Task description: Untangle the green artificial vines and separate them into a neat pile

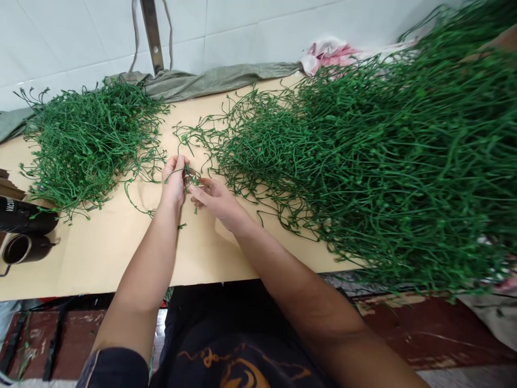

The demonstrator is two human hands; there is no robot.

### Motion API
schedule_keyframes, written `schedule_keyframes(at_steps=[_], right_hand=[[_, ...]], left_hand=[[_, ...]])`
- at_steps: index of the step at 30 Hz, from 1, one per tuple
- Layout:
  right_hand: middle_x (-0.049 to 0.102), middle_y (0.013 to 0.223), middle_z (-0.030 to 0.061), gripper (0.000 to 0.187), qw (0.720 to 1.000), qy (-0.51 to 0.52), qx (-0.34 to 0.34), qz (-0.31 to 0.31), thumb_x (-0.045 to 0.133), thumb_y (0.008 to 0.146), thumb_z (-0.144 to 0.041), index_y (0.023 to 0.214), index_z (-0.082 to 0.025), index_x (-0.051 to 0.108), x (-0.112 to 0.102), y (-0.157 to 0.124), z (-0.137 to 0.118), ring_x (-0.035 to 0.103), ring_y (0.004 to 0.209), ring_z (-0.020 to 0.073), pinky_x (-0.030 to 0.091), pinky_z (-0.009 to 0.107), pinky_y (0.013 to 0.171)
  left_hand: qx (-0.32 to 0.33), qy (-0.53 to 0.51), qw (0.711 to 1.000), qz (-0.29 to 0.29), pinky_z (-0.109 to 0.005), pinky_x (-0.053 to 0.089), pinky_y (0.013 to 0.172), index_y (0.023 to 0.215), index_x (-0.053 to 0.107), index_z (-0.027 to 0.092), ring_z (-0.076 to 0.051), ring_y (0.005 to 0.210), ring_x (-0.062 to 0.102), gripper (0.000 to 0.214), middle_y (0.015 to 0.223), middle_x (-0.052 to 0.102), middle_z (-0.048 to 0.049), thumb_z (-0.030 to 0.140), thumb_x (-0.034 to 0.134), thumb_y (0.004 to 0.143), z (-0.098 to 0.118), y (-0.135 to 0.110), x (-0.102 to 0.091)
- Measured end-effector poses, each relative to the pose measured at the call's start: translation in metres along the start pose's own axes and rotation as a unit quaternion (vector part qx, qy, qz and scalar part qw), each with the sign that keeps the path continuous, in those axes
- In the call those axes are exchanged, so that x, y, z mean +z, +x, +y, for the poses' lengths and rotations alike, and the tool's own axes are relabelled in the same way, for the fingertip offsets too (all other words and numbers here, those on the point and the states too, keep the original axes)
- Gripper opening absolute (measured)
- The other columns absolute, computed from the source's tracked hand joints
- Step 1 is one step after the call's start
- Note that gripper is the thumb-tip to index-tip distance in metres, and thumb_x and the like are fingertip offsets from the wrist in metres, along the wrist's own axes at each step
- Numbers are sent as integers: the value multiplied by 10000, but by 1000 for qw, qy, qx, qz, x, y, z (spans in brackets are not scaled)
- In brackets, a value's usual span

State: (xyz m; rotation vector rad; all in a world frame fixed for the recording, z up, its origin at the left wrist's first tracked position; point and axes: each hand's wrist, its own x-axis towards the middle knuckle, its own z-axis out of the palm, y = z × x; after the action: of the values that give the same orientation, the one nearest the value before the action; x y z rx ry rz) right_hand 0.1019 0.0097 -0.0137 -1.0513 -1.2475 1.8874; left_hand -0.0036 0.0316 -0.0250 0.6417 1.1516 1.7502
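Note:
Over the middle of the table, my left hand [174, 178] is closed on a thin green plastic stem [194, 177] with small forked tips. Just to its right, my right hand [214, 196] has its thumb and curled fingers at the tips of the same stem; its fingertips are partly hidden. A big heap of similar green stems [363, 161] spreads to the right of my hands. On the left lies a smaller pile of green stems [92, 145]. A loose curved stem [137, 203] rests beside my left wrist.
The tan tabletop [100, 258] ends close to my body. At its left edge are a black cylinder [28, 215] with white lettering and a dark mug [30, 249]. Grey-green cloth [226, 78] and a pink-white cloth [331, 55] lie along the tiled wall. A blurred arm [490, 46] reaches over the heap.

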Motion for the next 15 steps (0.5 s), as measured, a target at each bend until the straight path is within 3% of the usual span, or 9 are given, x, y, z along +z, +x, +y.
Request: schedule_keyframes(at_steps=[5,8,15], right_hand=[[403,510,-76,92,995,-84,-31,-36,533,748,-200,699,-163,464,0,-6,-1,345,457,53,287,216,487],[328,496,-77,179,984,-159,-60,-47,450,783,-207,609,-167,454,-7,-8,2,278,456,54,240,220,483],[381,545,-38,224,920,-367,-135,-38,356,816,-241,597,-196,363,-9,-36,15,357,535,95,292,229,553]], left_hand=[[-2,28,1000,-6,-130,324,395,667,460,161,-12,411,472,170,556,479,60,215,497,824,-1,0,1],[-19,-3,1000,24,-137,340,411,667,453,169,-14,418,464,172,553,464,62,235,519,811,2,0,0],[-53,-71,994,63,-144,304,393,642,390,183,-22,394,377,229,490,356,70,253,544,796,8,4,-4]])
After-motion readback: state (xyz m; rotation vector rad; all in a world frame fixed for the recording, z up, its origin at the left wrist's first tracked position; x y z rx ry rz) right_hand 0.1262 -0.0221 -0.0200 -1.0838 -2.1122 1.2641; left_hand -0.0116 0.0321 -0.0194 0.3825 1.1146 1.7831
